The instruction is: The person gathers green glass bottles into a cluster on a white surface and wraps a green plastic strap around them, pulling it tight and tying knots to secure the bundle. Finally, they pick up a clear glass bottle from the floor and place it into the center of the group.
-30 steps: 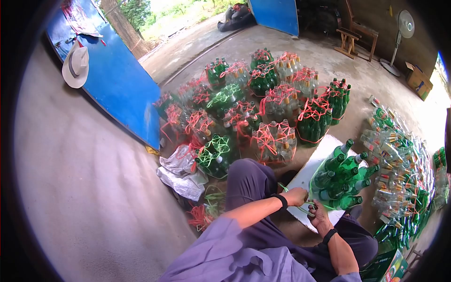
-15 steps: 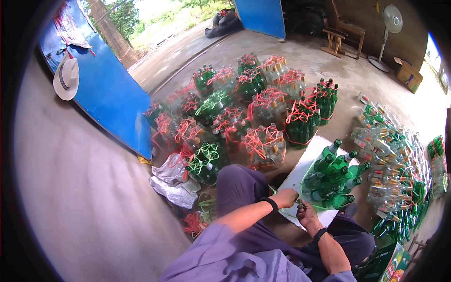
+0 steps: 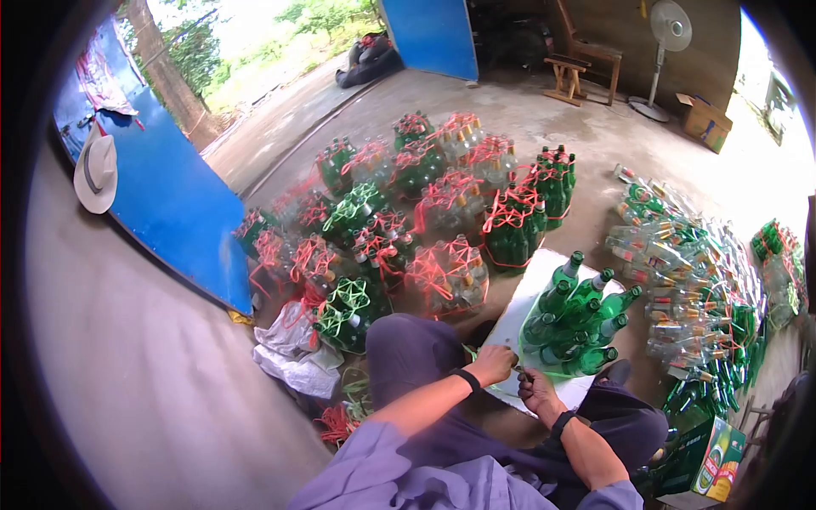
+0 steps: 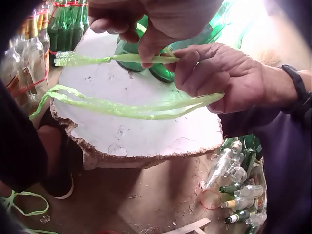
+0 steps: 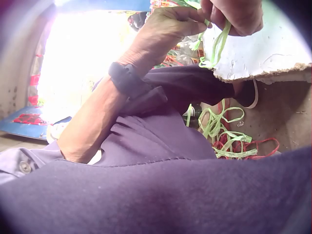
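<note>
Green bottles [image 3: 585, 313] stand grouped upright on a white board [image 3: 510, 325], with a light green strap around their lower part. At the board's near edge, my left hand [image 3: 492, 365] and right hand [image 3: 541, 393] are close together, pinching the strap. In the left wrist view, the right hand [image 4: 222, 75] grips the strap [image 4: 124, 58] between thumb and curled fingers, while a strap loop hangs below over the board [image 4: 97, 134]. The left hand [image 4: 161, 19] bends over it from above. Strap ends hang beneath the hands in the right wrist view, where the left hand [image 5: 170, 29] pinches too.
Strapped bottle bundles [image 3: 448, 272] stand ahead and to the left. Loose bottles [image 3: 688, 314] lie piled on the right, near a green carton [image 3: 710, 459]. A white sack [image 3: 297, 353] and red strapping [image 3: 337, 423] lie left of the legs.
The head view has turned, so the surroundings have shifted left in it. Both hands remain close together on the strap beside the bottles, with small finger movements.
</note>
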Motion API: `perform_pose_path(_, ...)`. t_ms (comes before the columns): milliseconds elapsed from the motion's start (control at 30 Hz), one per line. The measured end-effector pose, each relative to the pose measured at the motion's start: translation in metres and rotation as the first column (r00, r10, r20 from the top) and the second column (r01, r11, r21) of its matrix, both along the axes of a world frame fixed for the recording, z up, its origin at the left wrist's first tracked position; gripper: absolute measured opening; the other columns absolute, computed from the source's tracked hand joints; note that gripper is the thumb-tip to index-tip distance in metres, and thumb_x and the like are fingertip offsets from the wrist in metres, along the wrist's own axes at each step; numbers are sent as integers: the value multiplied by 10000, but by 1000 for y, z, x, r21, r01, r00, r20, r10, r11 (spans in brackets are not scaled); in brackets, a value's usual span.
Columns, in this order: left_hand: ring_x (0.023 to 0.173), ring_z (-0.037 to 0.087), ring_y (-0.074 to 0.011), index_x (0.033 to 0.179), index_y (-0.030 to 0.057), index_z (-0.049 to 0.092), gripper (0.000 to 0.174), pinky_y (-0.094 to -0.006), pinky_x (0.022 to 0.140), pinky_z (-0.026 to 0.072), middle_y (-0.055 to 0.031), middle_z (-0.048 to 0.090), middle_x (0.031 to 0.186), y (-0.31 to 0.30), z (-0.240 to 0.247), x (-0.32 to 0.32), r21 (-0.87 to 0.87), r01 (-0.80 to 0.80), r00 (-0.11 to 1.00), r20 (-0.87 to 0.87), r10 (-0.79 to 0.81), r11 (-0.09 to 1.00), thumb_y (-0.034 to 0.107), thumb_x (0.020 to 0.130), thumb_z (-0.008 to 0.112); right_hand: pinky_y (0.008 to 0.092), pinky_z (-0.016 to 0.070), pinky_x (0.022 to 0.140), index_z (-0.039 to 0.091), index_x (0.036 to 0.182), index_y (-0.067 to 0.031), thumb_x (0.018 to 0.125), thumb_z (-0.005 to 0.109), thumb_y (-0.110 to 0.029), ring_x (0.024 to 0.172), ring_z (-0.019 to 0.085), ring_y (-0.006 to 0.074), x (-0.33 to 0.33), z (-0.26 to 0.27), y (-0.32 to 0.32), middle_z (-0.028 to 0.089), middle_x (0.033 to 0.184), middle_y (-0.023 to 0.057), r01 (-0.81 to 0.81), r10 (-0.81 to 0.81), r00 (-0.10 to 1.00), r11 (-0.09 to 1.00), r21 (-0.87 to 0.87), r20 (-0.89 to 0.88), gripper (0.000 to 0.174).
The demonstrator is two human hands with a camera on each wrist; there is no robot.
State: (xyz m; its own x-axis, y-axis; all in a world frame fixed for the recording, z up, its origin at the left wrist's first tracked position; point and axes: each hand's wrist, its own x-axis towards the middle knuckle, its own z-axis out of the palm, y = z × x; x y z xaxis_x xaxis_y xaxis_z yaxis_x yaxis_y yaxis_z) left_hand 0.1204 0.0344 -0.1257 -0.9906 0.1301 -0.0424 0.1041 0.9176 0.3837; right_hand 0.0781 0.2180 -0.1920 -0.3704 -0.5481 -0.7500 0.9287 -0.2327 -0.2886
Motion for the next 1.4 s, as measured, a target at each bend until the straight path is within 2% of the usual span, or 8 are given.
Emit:
perform_pose_path(467, 798, 696, -369, 846, 125, 776, 243, -457, 754, 547, -182, 708, 799, -4, -43, -7, 292, -207, 977, 109, 182, 934, 95, 754, 553, 186, 256, 380, 511, 928, -96, 922, 602, -99, 472, 377, 49, 4, 8, 0, 567, 740, 28, 19, -18, 999, 999, 34, -44, 91)
perform_pose_path(767, 628, 734, -233, 949, 24, 760, 297, -358, 706, 585, -129, 723, 706, -12, -72, -9, 468, -93, 996, 48, 80, 879, 199, 879, 530, 183, 252, 390, 537, 893, -97, 898, 635, -92, 495, 380, 48, 4, 14, -1, 567, 736, 23, 13, -9, 997, 998, 65, -74, 98)
perform_pose_path(800, 770, 721, -240, 867, 32, 739, 166, -334, 676, 570, -89, 733, 944, -11, -65, -9, 440, -182, 976, 190, 106, 879, 124, 729, 729, 184, 246, 390, 546, 892, -93, 893, 641, -99, 497, 379, 49, 4, 6, -1, 568, 740, 25, -1, 5, 997, 998, 59, -81, 95)
perform_pose_path(900, 642, 742, -228, 976, -10, 742, 290, -327, 665, 582, -149, 741, 794, -6, -32, -9, 596, -364, 923, 332, 192, 716, 184, 879, 550, 185, 242, 391, 557, 893, -88, 889, 647, -106, 500, 378, 50, 5, 4, -1, 569, 742, 26, 3, 5, 993, 997, 72, -116, 92)
perform_pose_path(1000, 645, 742, -233, 976, -32, 729, 259, -321, 639, 576, -159, 742, 830, -1, -18, -7, 620, -441, 885, 419, 201, 649, 153, 872, 580, 186, 239, 392, 568, 899, -87, 882, 653, -105, 502, 379, 49, 7, 9, -2, 571, 743, 23, 27, -14, 992, 995, 95, -126, 89)
perform_pose_path(1167, 661, 732, -186, 900, 1, 725, 210, -298, 577, 542, -112, 736, 797, 0, -3, -10, 568, -362, 927, 302, 221, 739, 152, 878, 581, 185, 245, 402, 569, 921, -102, 875, 667, -114, 514, 378, 41, 6, 17, -2, 578, 752, 9, 30, -23, 994, 998, 60, -111, 109)
perform_pose_path(1200, 658, 725, -171, 891, -7, 723, 230, -298, 561, 529, -105, 728, 755, 3, 3, -9, 626, -437, 898, 348, 271, 646, 175, 871, 584, 180, 253, 408, 571, 930, -102, 881, 663, -115, 524, 383, 39, 5, 18, -3, 580, 764, 8, 21, -16, 993, 999, 48, -116, 105)
perform_pose_path(1400, 659, 668, -142, 900, -12, 717, 273, -286, 584, 484, -80, 713, 773, 3, 11, -12, 672, -474, 879, 399, 261, 569, 236, 863, 609, 175, 272, 414, 573, 945, -94, 891, 664, -118, 541, 410, 39, 5, 21, -4, 583, 779, 8, 13, -4, 994, 997, 77, -108, 108)
